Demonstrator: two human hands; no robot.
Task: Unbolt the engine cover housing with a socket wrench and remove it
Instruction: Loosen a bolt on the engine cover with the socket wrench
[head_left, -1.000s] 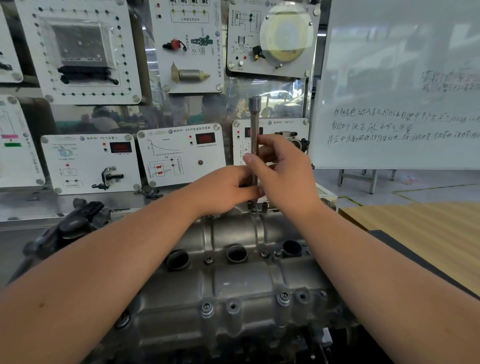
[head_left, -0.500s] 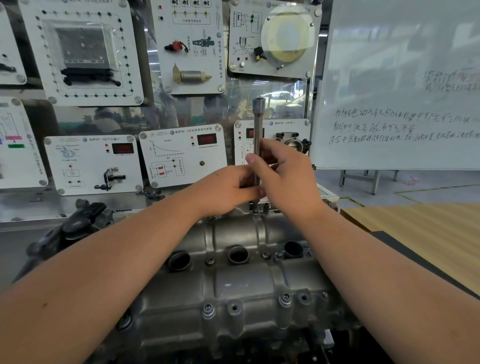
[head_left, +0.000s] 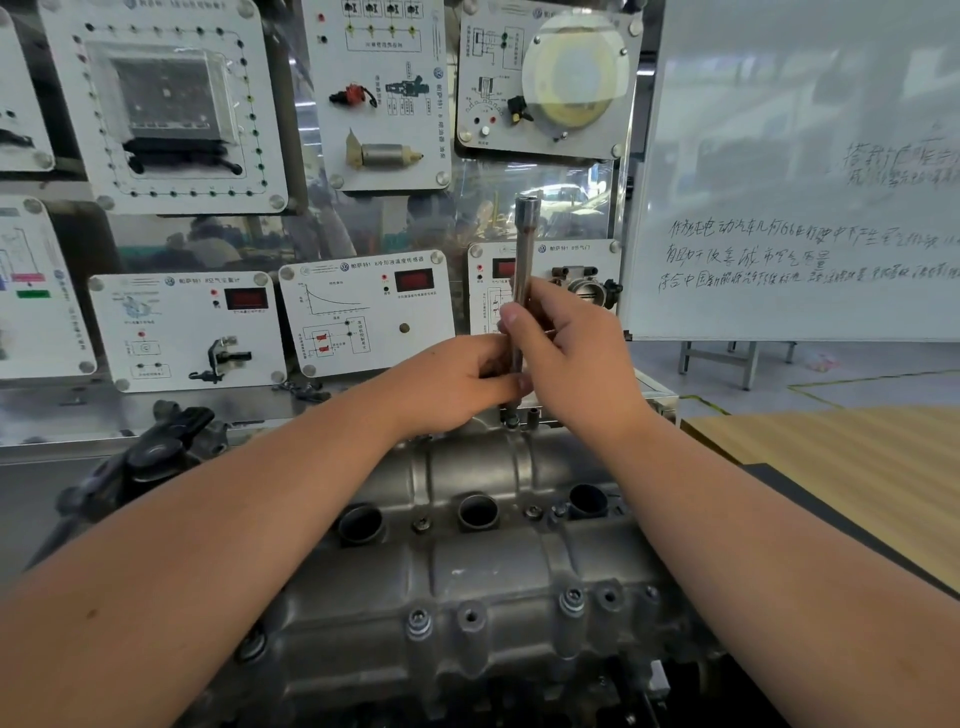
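Steel socket extension bar (head_left: 522, 260), long and slim, standing upright on a far-edge bolt (head_left: 511, 420) of the grey cast-metal engine cover housing (head_left: 467, 566), pinched by left hand (head_left: 457, 379) and right hand (head_left: 569, 353), fingers clamped. Tilting risks slipping off, rounding the head.

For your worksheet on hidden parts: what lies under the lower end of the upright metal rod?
The rod runs down to the far edge of the engine cover. Both hands, left and right, hide its lower part; any bolt there is unseen.
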